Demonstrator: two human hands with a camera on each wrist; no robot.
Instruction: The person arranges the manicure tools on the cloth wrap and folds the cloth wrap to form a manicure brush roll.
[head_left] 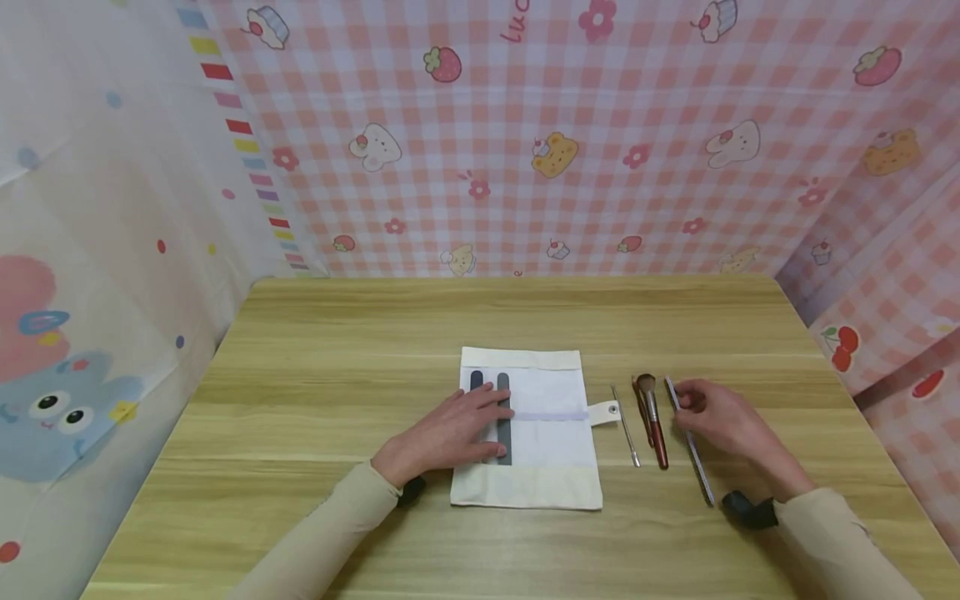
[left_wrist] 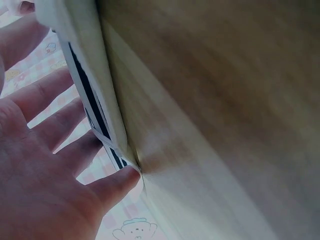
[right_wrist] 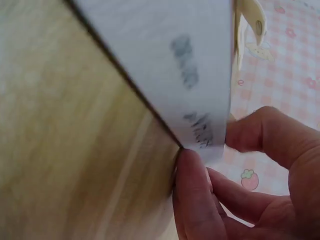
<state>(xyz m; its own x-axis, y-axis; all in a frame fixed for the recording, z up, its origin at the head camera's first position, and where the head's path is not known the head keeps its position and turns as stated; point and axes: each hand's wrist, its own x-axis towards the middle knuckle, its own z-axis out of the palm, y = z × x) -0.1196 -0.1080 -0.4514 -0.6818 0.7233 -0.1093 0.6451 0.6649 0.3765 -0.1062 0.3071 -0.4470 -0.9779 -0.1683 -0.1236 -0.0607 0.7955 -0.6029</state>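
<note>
In the head view my left hand (head_left: 457,425) rests on a cream cloth pouch (head_left: 551,492), fingers spread and fairly straight over its left part. Under and beside the fingers lie a dark strip (head_left: 476,380) and a grey strip (head_left: 504,457). On the right, my right hand (head_left: 727,425) pinches a long thin pale strip (head_left: 693,458) near its far end. The right wrist view shows the strip (right_wrist: 187,75) with blurred dark print, between thumb and fingers; I cannot tell its exact kind. Part of the grey strip is hidden by the left fingers.
Between the pouch and right hand lie a thin metal tool (head_left: 627,433), a makeup brush (head_left: 656,425) and a slim reddish-brown item (head_left: 642,408) beside it. A snap tab (head_left: 604,412) sticks out from the pouch. Printed cloth (head_left: 480,108) hangs behind the wooden table (head_left: 337,333).
</note>
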